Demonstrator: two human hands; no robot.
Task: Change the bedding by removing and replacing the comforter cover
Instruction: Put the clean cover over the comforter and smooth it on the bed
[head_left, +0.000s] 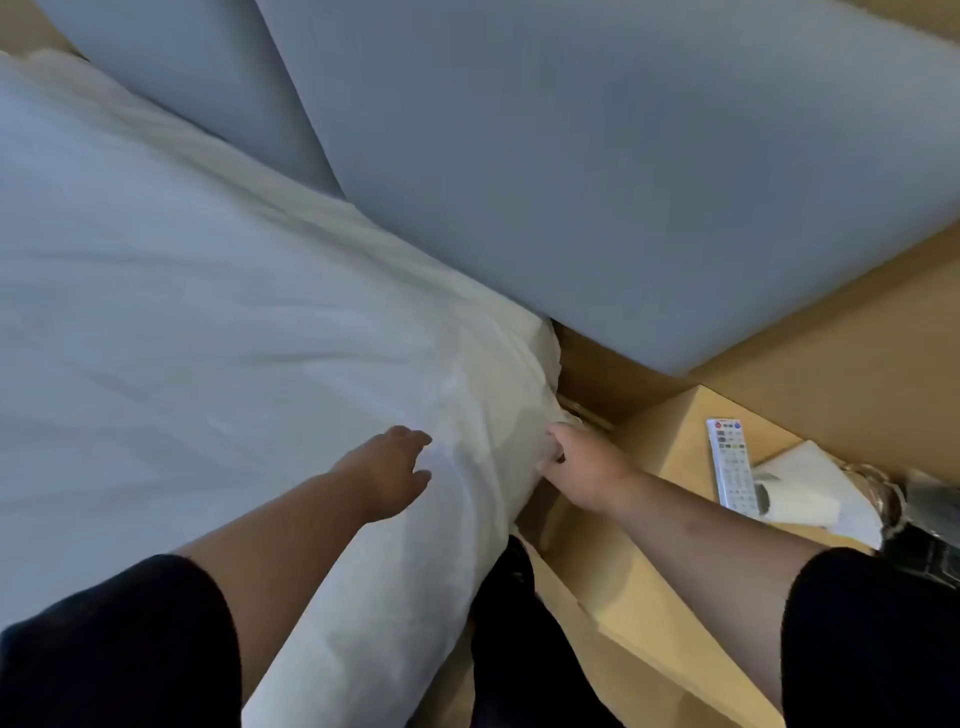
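My right hand (582, 467) has its grip clamped on the bunched corner of the white comforter cover (208, 312), fingers curled into soft, wrinkled cloth at the bed's head corner. My left hand (389, 473) lies flat on the cover just beside it, fingers apart and relaxed. The cover spreads smooth and pale across the bed to my left, under grey padded headboard panels (597, 171). On the wooden bedside table (670, 452) lie a white remote (733, 467) and folded white paper (810, 493).
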